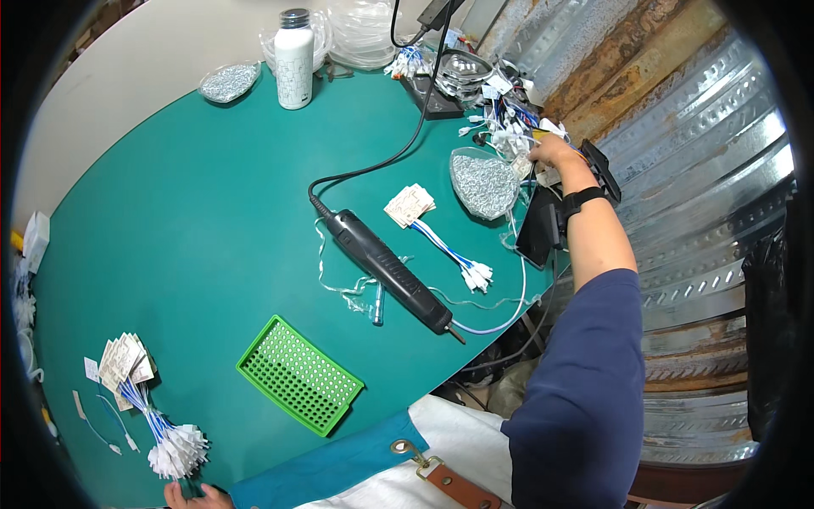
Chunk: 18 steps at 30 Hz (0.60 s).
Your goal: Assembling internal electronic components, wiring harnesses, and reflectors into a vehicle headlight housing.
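Observation:
My right hand (553, 151) reaches far right into a heap of wired white connectors (511, 136). Its fingers are curled, and what they grip is too small to make out. At the bottom left, my left hand (199, 497) rests by the table edge, fingers apart and holding nothing. Just above it lies a large bundle of white connectors (178, 450) on blue and white wires, with beige tags (127, 360) at the other end. A smaller tagged wire bundle (449, 246) lies right of the middle. A black corded electric screwdriver (386, 267) lies slantwise beside it.
A green perforated tray (301, 377) sits near the front edge. Clear dishes of small silvery parts stand at right (485, 182) and back left (229, 83). A white bottle (294, 59) stands at the back. The screwdriver's black cord (415, 136) crosses the green table (186, 212). Corrugated metal (704, 212) borders the right.

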Available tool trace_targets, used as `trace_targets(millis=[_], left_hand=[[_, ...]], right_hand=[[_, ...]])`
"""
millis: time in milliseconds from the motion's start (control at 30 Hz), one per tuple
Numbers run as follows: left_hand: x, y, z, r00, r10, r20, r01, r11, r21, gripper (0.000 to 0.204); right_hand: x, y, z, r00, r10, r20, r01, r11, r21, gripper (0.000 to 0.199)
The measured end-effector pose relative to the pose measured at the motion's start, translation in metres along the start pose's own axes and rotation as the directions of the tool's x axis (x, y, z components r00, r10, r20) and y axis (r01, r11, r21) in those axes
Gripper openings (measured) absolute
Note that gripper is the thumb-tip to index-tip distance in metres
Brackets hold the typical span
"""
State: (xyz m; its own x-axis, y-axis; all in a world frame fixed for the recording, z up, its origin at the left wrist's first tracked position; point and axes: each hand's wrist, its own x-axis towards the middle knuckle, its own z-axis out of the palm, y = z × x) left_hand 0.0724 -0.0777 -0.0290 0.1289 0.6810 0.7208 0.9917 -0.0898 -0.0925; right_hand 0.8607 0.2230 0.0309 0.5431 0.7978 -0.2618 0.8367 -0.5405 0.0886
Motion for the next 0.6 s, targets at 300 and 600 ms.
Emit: trace_targets(millis=[300,600], left_hand=[[-0.076,-0.048,0.025,0.985,-0.17,-0.007,0.17,0.985,0.017,0.051],[-0.071,-0.039,0.022,0.981,-0.19,0.031,0.188,0.981,0.055,0.046]], right_hand=[[-0.03,-0.003,0.005,0.904,0.028,-0.428,-0.029,1.0,0.004,0.021],[-0.045,-0.029,-0.008,0.855,0.155,-0.495,-0.141,0.988,0.066,0.028]])
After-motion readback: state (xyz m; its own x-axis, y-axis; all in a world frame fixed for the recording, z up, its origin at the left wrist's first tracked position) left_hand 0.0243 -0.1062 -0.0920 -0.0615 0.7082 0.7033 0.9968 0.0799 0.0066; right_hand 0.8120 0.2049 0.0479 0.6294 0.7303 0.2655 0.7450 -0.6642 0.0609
